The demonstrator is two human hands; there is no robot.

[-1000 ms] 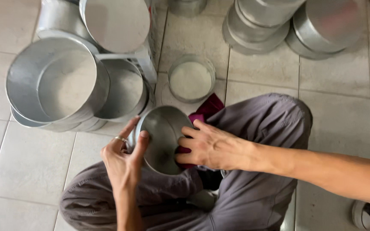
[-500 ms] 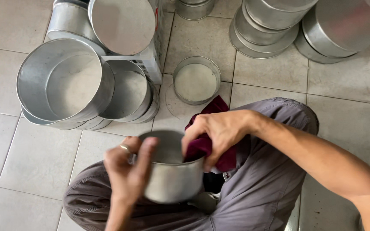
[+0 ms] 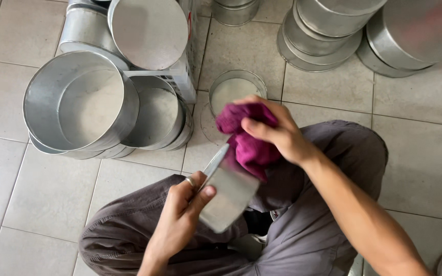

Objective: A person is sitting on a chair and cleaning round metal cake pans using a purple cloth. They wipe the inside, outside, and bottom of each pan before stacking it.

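Beyond the fingers, on the tiled floor (image 3: 425, 153), big round metal pans are lying in stacks: a wide tilted pan (image 3: 78, 102) is leaning up and to the left of them, and a second stack (image 3: 328, 30) is sitting well above the right hand. Just above the right fingers a small shallow tin (image 3: 236, 89) is resting on the tiles. Closer in, the left hand (image 3: 182, 214) is gripping a small metal pan (image 3: 228, 191), thumb pressing on its side wall and fingers wrapping behind it. At its upper rim, the right hand (image 3: 282, 138) is clutching a magenta cloth (image 3: 249, 140), fingers closing tightly around it and pushing it against the pan.
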